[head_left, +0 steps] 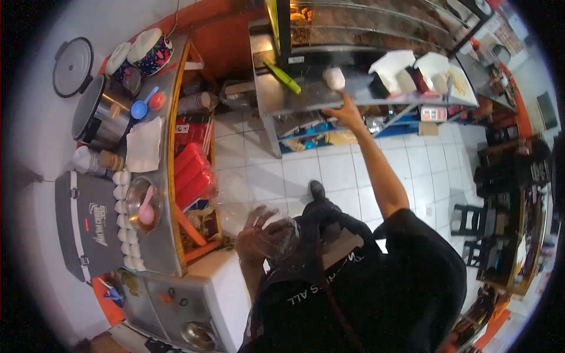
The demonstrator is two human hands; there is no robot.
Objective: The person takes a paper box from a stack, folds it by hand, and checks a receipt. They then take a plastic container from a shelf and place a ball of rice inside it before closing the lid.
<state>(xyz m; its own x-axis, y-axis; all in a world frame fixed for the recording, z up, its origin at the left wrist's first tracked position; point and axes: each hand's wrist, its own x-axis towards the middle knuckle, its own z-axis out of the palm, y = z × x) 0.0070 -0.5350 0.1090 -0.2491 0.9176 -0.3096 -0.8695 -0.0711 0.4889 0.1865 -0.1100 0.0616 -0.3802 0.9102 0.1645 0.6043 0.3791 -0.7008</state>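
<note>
a clear plastic bag (pixel 268 226) is held low in front of the body, above the white tiled floor (pixel 335 170), with the fingers of the left hand (pixel 256 235) spread and curled over its top. the right hand (pixel 347 115) is stretched out to the edge of a steel counter (pixel 282 97); its fingers are laid on the counter edge, and whether anything is gripped cannot be told. a pale wrapped lump (pixel 334 77) is seen just beyond that hand, and a green tool (pixel 283 78) lies on the counter to its left. white paper boxes (pixel 406 67) are stood further along the same counter, below a glass display case (pixel 365 23). on the left, a steel work table (pixel 159 194) carries a glass bowl (pixel 144 203) with a pink spoon (pixel 147 212) in it, a row of white eggs (pixel 122 220) and a folded white cloth (pixel 144 144). a steel pot (pixel 97 115) is stood beyond the cloth, and red packets (pixel 191 173) are stacked on the shelf beside the table.
</note>
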